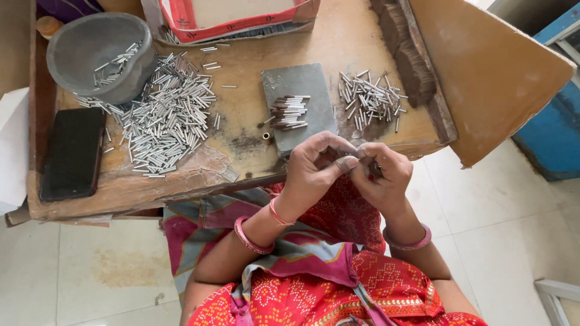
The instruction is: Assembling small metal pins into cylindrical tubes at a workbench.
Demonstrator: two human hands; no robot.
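While both hands meet mid-frame, left hand [314,169] and right hand [380,172] pinch a small dark piece [353,158] between closed fingertips, the assembly step seemingly underway, steady alignment needed next.

Pale tiled floor [513,241] across the lower frame, worn wooden worktable [241,130] filling the upper left, blue cabinet [553,130] at right edge, soft even daylight.

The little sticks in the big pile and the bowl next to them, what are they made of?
The little sticks look like metal: thin, silvery-grey tubes that shine in the light. The bowl has a dull, matte grey surface with no shine; it could be plastic or unpolished metal, the look leaves that open.
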